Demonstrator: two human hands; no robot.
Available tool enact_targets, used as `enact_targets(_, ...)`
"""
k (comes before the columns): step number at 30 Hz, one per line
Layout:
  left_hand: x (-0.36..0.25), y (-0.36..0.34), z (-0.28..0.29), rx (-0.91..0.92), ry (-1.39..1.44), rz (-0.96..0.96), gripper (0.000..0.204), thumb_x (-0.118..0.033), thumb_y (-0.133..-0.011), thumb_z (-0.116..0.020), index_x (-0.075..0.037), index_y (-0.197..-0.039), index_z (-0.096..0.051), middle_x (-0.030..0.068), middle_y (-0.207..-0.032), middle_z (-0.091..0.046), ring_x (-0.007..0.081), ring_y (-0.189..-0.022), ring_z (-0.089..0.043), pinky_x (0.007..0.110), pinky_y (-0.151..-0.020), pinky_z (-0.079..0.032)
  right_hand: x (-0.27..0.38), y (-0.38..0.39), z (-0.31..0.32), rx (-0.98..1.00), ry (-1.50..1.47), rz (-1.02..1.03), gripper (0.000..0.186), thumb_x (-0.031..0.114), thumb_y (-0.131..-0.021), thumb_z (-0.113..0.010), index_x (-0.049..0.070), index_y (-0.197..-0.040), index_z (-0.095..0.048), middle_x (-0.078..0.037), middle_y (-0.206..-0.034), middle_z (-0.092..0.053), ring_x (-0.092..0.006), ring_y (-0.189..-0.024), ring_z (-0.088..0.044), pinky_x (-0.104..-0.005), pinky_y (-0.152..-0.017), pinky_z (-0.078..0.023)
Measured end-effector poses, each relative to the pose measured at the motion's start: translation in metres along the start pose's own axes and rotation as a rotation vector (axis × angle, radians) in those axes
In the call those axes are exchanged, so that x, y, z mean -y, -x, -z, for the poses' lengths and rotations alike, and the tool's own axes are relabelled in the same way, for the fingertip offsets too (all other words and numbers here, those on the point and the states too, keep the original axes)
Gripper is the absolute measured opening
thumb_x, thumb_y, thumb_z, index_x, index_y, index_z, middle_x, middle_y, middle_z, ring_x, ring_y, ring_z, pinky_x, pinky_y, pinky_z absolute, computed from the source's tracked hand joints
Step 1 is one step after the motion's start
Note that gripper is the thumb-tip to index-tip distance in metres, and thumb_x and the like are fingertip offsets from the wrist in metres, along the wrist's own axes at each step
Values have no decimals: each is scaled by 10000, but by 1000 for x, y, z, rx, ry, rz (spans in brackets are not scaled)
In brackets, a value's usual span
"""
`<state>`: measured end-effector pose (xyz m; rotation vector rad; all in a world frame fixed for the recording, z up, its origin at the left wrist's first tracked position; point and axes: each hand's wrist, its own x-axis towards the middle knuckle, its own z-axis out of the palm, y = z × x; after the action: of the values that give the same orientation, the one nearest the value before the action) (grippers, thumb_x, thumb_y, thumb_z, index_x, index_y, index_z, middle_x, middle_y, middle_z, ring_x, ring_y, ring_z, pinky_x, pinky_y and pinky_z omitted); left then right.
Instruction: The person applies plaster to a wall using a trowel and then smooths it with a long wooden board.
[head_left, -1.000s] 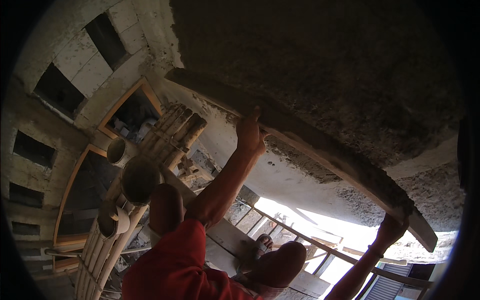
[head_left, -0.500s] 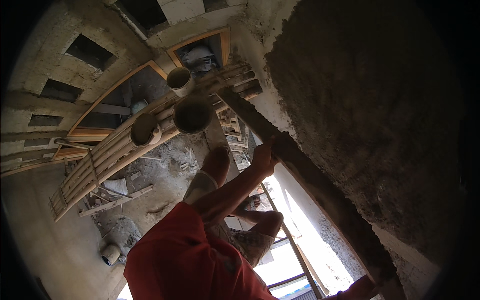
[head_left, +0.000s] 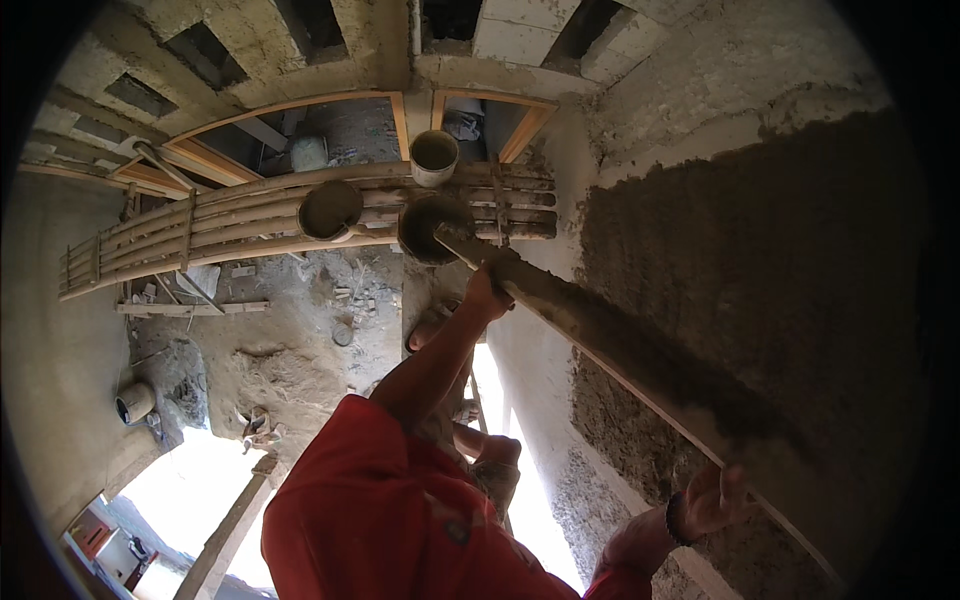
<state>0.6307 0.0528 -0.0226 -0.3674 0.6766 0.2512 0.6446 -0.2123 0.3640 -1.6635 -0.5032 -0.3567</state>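
A wall (head_left: 800, 250) coated with rough wet plaster fills the right side. A long straight board (head_left: 620, 345), caked with plaster, is pressed against it. The left hand (head_left: 487, 293) is closed around the upper end, the right hand (head_left: 712, 500) around the lower end. Levelling appears underway; steady, even pressure is likely needed next. Three buckets (head_left: 433, 157) are set on bamboo scaffolding (head_left: 250, 220).

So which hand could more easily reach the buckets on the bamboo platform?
The left hand, probably. It grips the long, mortar-caked wooden straightedge at the end beside the round mortar buckets; the right hand holds the far end, by the grey plastered wall.
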Motion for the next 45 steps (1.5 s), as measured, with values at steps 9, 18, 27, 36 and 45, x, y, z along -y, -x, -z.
enact_targets(9,-80,-22,-3,-12,318,-179,765,-735,-834,-451,-168,-1347,-445,39,-1380,-452,270,-1287,-413,471,-1096,-314,-50,-8,-158,328,253,-83,620,104,-694,-852,-28,-1207,-529,-100,-1119,-617,-197,-1009,-583,-351,-901,-482)
enact_targets(18,-71,-25,12,-104,318,-223,792,-633,-847,-548,-122,-1411,-331,178,-1402,-398,370,-1282,-412,528,-1072,-343,-35,-19,-163,56,-379,-639,566,-142,-701,-691,-30,-1230,-524,-117,-1150,-600,-215,-1019,-593,-338,-908,-496)
enact_targets(27,-1,11,-47,-386,-3,-23,470,-409,-937,-549,-104,-1288,-478,95,-1285,-524,292,-1178,-513,501,-1017,-426,22,-48,-41,405,-224,-14,675,28,-765,-675,-9,-1382,-401,-193,-1360,-487,-344,-1229,-491,-495,-1057,-384)
enact_targets(36,38,22,-13,-151,-251,88,395,-330,-979,-510,-43,-1251,-509,112,-1167,-594,269,-1072,-575,409,-909,-491,59,25,119,-60,-289,-212,581,208,-875,-569,1,-1393,-409,-144,-1435,-429,-310,-1338,-383,-477,-1131,-266)
enact_targets(45,55,-26,-6,-122,-634,194,336,-291,-997,-492,1,-1157,-535,112,-1098,-613,250,-1013,-600,379,-849,-517,46,108,105,-197,1400,-801,306,107,-916,-589,2,-1203,-597,-151,-1316,-546,-267,-1145,-564,-350,-985,-450)
